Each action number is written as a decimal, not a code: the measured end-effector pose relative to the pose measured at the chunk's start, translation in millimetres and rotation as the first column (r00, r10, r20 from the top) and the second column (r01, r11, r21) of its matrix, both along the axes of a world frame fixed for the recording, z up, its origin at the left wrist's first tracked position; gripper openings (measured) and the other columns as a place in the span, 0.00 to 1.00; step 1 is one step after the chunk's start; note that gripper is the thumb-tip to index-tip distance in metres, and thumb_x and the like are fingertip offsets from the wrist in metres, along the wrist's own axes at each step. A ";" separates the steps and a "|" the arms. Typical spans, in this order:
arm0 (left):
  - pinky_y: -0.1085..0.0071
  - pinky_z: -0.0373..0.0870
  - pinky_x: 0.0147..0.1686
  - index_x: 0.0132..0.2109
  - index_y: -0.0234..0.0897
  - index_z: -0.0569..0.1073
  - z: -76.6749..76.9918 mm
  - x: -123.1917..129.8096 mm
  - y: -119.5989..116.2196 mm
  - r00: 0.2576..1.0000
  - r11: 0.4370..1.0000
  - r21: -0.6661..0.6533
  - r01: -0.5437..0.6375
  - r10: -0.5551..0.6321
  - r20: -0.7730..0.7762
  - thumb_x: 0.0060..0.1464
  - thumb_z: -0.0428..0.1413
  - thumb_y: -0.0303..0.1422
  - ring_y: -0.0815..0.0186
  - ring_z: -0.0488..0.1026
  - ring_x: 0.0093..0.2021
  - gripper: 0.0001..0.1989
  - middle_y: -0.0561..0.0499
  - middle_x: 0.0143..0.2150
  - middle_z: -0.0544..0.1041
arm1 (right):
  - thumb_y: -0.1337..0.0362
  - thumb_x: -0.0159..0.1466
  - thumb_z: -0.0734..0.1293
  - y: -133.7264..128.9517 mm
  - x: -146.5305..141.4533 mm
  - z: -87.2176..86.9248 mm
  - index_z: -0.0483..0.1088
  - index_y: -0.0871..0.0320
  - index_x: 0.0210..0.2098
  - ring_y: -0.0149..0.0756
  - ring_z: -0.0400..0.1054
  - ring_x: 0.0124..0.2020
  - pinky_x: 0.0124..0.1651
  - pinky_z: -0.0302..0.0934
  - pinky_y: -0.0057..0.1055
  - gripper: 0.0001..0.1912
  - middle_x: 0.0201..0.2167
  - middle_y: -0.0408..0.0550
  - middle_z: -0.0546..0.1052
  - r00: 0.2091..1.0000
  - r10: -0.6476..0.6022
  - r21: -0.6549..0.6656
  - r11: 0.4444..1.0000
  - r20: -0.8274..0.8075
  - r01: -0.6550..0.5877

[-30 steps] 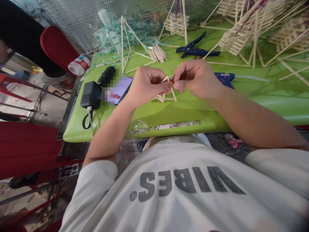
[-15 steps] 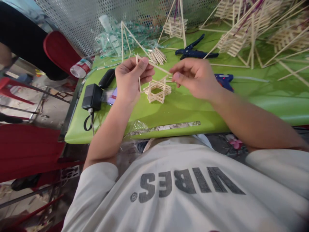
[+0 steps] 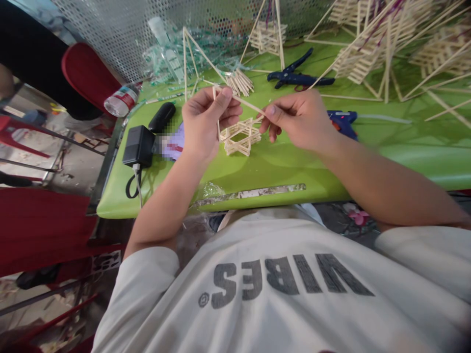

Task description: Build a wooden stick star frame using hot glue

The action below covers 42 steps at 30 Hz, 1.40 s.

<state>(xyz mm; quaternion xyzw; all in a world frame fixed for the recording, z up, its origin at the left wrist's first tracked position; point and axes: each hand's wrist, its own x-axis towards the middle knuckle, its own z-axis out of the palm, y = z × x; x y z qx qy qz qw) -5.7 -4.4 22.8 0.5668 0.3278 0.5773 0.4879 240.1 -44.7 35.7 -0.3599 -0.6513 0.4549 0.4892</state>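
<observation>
Thin wooden sticks [image 3: 247,104], joined at a corner, are held above the table between both hands. My left hand [image 3: 209,117] pinches that corner, where one stick hangs down past the palm and another runs right. The right-hand end of the latter is in the fingertips of my right hand [image 3: 298,117]. Below and between the hands, a star-shaped stack of sticks [image 3: 241,146] lies on the green table [image 3: 272,171]. Just beyond my right hand is a blue glue gun [image 3: 344,122] with a pale glue stick at its back.
Dark blue cutters [image 3: 298,78] and a bundle of short sticks [image 3: 241,82] lie behind the hands. Stick frames [image 3: 368,59] crowd the back right. A black power adapter [image 3: 138,147], a clear bottle [image 3: 171,54] and a red-labelled bottle [image 3: 121,99] are at left.
My left hand has moved slightly right with the sticks. My right hand has shifted a little, its fingers now closed on the stick's end. The star-shaped stack stays in place.
</observation>
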 end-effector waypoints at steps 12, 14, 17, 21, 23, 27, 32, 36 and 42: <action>0.65 0.91 0.48 0.48 0.42 0.85 14.1 9.7 -21.3 0.996 0.988 -0.133 0.076 -0.082 -0.042 0.69 0.73 0.52 0.61 0.92 0.46 0.18 0.49 0.47 0.91 | 0.38 0.71 0.82 3.7 -0.1 -0.6 0.83 0.53 0.34 0.32 0.72 0.24 0.30 0.71 0.35 0.26 0.30 0.48 0.85 1.000 0.011 0.039 0.999 -0.014 -0.010; 0.65 0.91 0.50 0.49 0.40 0.84 18.4 12.3 -27.0 0.994 0.976 -0.198 0.087 -0.099 -0.054 0.68 0.74 0.50 0.59 0.93 0.48 0.18 0.47 0.48 0.91 | 0.38 0.71 0.82 4.5 0.0 -2.2 0.83 0.53 0.35 0.32 0.72 0.24 0.30 0.71 0.35 0.25 0.30 0.48 0.85 1.000 0.003 0.034 0.999 -0.019 -0.003; 0.61 0.90 0.56 0.51 0.42 0.84 24.7 10.9 -32.9 0.990 0.963 -0.236 0.132 -0.142 -0.024 0.68 0.74 0.52 0.56 0.92 0.53 0.19 0.46 0.52 0.91 | 0.37 0.69 0.83 5.0 -0.4 -3.5 0.82 0.52 0.34 0.32 0.73 0.24 0.30 0.72 0.33 0.26 0.29 0.45 0.84 0.999 -0.022 0.013 1.000 -0.038 0.023; 0.59 0.88 0.65 0.56 0.44 0.85 38.7 2.1 -39.0 0.951 0.923 -0.242 0.301 -0.270 0.153 0.79 0.53 0.60 0.56 0.89 0.63 0.27 0.49 0.59 0.90 | 0.38 0.69 0.84 7.1 -0.2 -6.3 0.83 0.52 0.33 0.31 0.74 0.24 0.29 0.73 0.31 0.25 0.29 0.44 0.84 0.995 -0.037 0.001 0.999 -0.088 0.038; 0.57 0.88 0.66 0.57 0.43 0.85 45.2 -2.1 -40.1 0.922 0.894 -0.255 0.368 -0.314 0.227 0.81 0.43 0.62 0.54 0.86 0.67 0.35 0.48 0.61 0.89 | 0.40 0.69 0.84 9.0 0.2 -8.5 0.84 0.52 0.33 0.30 0.74 0.24 0.29 0.72 0.30 0.24 0.30 0.45 0.84 0.993 -0.041 0.001 0.999 -0.114 0.041; 0.50 0.90 0.60 0.59 0.40 0.84 43.5 -6.6 -30.5 0.882 0.799 -0.376 0.470 -0.437 0.173 0.76 0.40 0.71 0.46 0.87 0.64 0.44 0.39 0.62 0.89 | 0.41 0.67 0.86 10.7 -0.4 -11.2 0.85 0.51 0.31 0.30 0.74 0.23 0.28 0.72 0.31 0.23 0.29 0.44 0.84 0.988 -0.043 -0.002 0.999 -0.147 0.043; 0.41 0.87 0.66 0.56 0.37 0.83 21.4 -7.3 -8.7 0.748 0.648 -0.470 0.600 -0.663 0.041 0.58 0.68 0.71 0.37 0.89 0.62 0.42 0.35 0.49 0.90 | 0.40 0.68 0.85 7.8 -1.5 -9.8 0.86 0.50 0.34 0.32 0.73 0.24 0.31 0.75 0.35 0.22 0.29 0.45 0.84 0.992 -0.031 -0.019 0.999 -0.125 0.029; 0.34 0.86 0.68 0.58 0.43 0.83 16.5 -7.3 -8.0 0.715 0.665 -0.363 0.653 -0.699 0.007 0.42 0.76 0.72 0.32 0.87 0.67 0.48 0.37 0.50 0.90 | 0.41 0.69 0.85 7.8 -1.3 -9.4 0.84 0.52 0.33 0.31 0.73 0.25 0.32 0.74 0.36 0.23 0.30 0.45 0.84 0.989 -0.041 -0.024 0.999 -0.145 0.038; 0.39 0.84 0.73 0.60 0.46 0.83 21.5 0.9 -23.1 0.802 0.782 -0.239 0.575 -0.597 -0.027 0.33 0.84 0.66 0.36 0.85 0.70 0.51 0.40 0.57 0.89 | 0.38 0.68 0.84 7.4 -3.4 -9.5 0.82 0.49 0.35 0.31 0.69 0.27 0.37 0.73 0.37 0.23 0.32 0.42 0.84 0.966 -0.072 -0.036 0.997 -0.249 0.065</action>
